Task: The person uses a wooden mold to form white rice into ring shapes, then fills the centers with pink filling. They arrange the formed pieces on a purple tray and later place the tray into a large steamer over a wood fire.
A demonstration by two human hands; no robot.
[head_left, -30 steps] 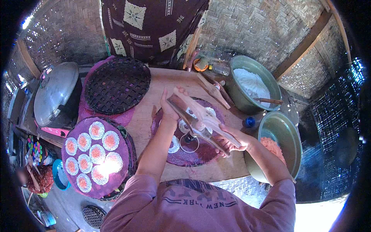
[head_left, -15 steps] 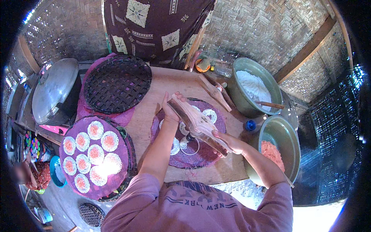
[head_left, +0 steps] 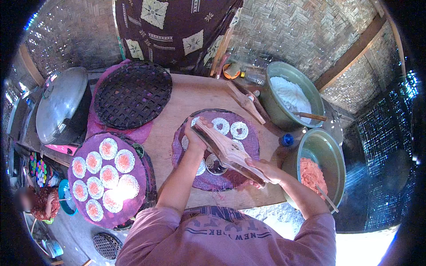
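Observation:
Both my hands are closed around a long two-part wooden press (head_left: 227, 146), held slantwise. My left hand (head_left: 196, 136) grips its upper left end; my right hand (head_left: 265, 172) wraps the lower right end. Beneath it lies a round tray covered with purple cloth (head_left: 243, 179), bearing several lacy white rings of dough strands (head_left: 239, 130). A round ring (head_left: 217, 172) with dark middle shows just under the press, partly hidden by it. To the left, another purple-covered round tray (head_left: 138, 195) carries several white lacy rounds topped with pink-orange strands (head_left: 109, 176).
On the right stand a green basin (head_left: 277, 117) of white dough with a wooden-handled tool, and another basin (head_left: 339, 166) of pink-orange dough. A second wooden piece (head_left: 245, 103), a blue cap (head_left: 287, 140), a dark woven tray (head_left: 133, 95) and a lidded pot (head_left: 62, 106) surround me. Another person (head_left: 44, 206) sits lower left.
The press and both my hands have shifted slightly downward, and the ring below it shows a darker middle. At lower left, the other person's arm now reaches toward the blue basin.

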